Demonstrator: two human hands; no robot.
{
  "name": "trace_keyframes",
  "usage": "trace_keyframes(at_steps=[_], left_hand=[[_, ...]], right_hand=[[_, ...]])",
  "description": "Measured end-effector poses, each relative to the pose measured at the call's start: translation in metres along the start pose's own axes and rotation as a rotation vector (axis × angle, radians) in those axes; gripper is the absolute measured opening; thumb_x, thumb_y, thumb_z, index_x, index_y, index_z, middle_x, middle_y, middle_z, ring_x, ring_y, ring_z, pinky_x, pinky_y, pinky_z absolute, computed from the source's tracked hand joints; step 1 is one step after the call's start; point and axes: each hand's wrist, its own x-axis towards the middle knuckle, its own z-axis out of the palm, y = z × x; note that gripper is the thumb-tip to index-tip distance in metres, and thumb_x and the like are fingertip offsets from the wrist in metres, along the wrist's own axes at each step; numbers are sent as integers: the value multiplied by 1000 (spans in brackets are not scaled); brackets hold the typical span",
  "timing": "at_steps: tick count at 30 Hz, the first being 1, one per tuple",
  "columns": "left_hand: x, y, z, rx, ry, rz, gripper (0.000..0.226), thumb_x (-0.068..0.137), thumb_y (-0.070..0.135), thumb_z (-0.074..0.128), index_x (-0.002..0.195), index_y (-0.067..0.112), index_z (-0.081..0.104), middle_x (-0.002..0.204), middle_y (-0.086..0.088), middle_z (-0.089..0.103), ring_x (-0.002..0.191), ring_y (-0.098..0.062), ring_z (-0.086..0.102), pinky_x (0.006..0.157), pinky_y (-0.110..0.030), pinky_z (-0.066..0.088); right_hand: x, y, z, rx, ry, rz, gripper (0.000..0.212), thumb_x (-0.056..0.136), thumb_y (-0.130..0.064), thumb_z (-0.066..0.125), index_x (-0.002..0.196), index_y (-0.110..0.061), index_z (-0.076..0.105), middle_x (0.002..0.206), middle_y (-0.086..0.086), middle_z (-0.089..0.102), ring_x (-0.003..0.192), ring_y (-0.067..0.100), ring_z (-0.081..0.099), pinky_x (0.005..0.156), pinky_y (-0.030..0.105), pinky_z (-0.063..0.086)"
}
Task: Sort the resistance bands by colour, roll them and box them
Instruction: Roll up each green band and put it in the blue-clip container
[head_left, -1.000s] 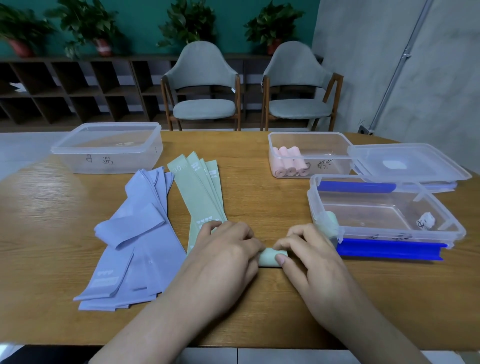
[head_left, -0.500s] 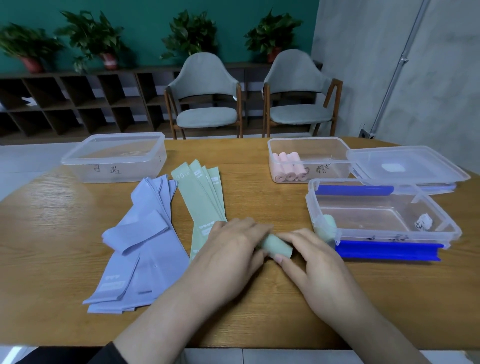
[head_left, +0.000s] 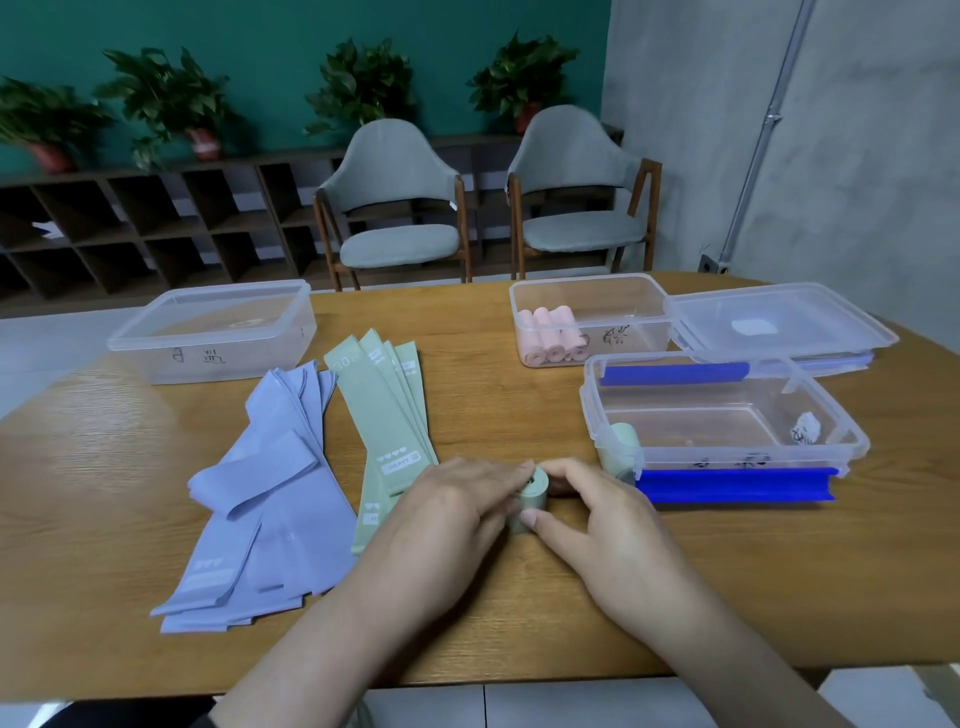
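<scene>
Starting at the bench's (head_left: 104, 467) far left corner, an empty clear box (head_left: 210, 332); purple bands (head_left: 270, 499) and green bands (head_left: 387, 415) fan toward the near edge. Left hand (head_left: 447, 525) and right hand (head_left: 602, 525) both pinch the green roll (head_left: 531, 493) mid-bench, its lower part hidden. Blue-clipped box (head_left: 722, 415) crowds the right; its label is unreadable.
</scene>
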Motion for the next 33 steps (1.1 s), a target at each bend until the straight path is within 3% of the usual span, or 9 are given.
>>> trace_keyframes(at_steps=[2, 4, 8, 13, 18, 22, 25, 28, 33], left_hand=[[2, 3, -5, -47, 9, -43, 35, 92, 23, 62, 126, 22, 72, 113, 12, 73, 105, -2, 57, 94, -8, 38], [2, 9, -12, -123, 28, -86, 30, 95, 25, 65, 123, 26, 73, 108, 18, 72, 105, 1, 58, 92, -8, 39], [3, 28, -26, -421, 81, -215, 25, 94, 19, 70, 113, 34, 76, 95, 20, 70, 95, -1, 62, 81, -7, 40], [26, 58, -25, -803, 191, -279, 23, 91, 11, 72, 104, 30, 76, 88, 8, 75, 82, -4, 67, 74, -14, 49], [61, 72, 3, -977, 300, -246, 18, 95, 13, 68, 110, 20, 75, 98, 5, 77, 94, -4, 68, 84, -19, 52], [71, 54, 39, -723, 395, -227, 20, 102, 20, 57, 114, 25, 72, 111, 11, 69, 111, -2, 62, 95, -18, 46], [67, 40, 60, -500, 281, -187, 35, 101, 32, 53, 132, 22, 65, 129, 11, 58, 126, -2, 50, 109, -23, 39], [65, 37, 65, -380, 129, -152, 53, 98, 47, 46, 143, 22, 57, 150, 10, 47, 140, -5, 38, 119, -28, 28], [66, 36, 64, -381, 45, -131, 53, 99, 49, 50, 148, 30, 50, 160, 18, 33, 146, -2, 26, 122, -37, 25]], right_hand=[[-1, -2, -1, 30, -2, -7, 25, 91, -34, 70, 114, -39, 62, 112, -23, 65, 112, -4, 57, 98, 29, 47], [-4, -5, -2, 226, -7, 36, 25, 91, -21, 72, 113, -34, 66, 111, -14, 70, 110, 1, 64, 99, 29, 50], [-14, -21, -14, 685, -9, 105, 27, 89, 2, 69, 110, -15, 71, 98, 0, 77, 93, 7, 72, 83, 19, 53], [-16, -37, -45, 817, 133, 141, 22, 85, 0, 70, 104, -12, 73, 92, 1, 78, 86, 7, 72, 75, 15, 53], [-2, -44, -95, 610, 138, 166, 20, 88, -13, 72, 107, -18, 74, 100, 2, 77, 96, 15, 73, 90, 33, 57], [27, -30, -129, 271, 144, 254, 10, 87, -20, 77, 96, -21, 76, 89, 0, 78, 87, 19, 74, 90, 38, 58], [50, -10, -145, 10, 85, 377, 15, 82, -26, 79, 89, -13, 75, 75, 9, 74, 73, 22, 69, 75, 36, 53], [69, 2, -145, -255, 12, 466, 18, 83, -25, 77, 84, -7, 73, 80, 19, 73, 72, 24, 64, 62, 33, 47], [91, 9, -126, -569, -175, 565, 31, 85, -31, 72, 102, -6, 72, 94, 15, 74, 92, 30, 71, 87, 43, 59]])
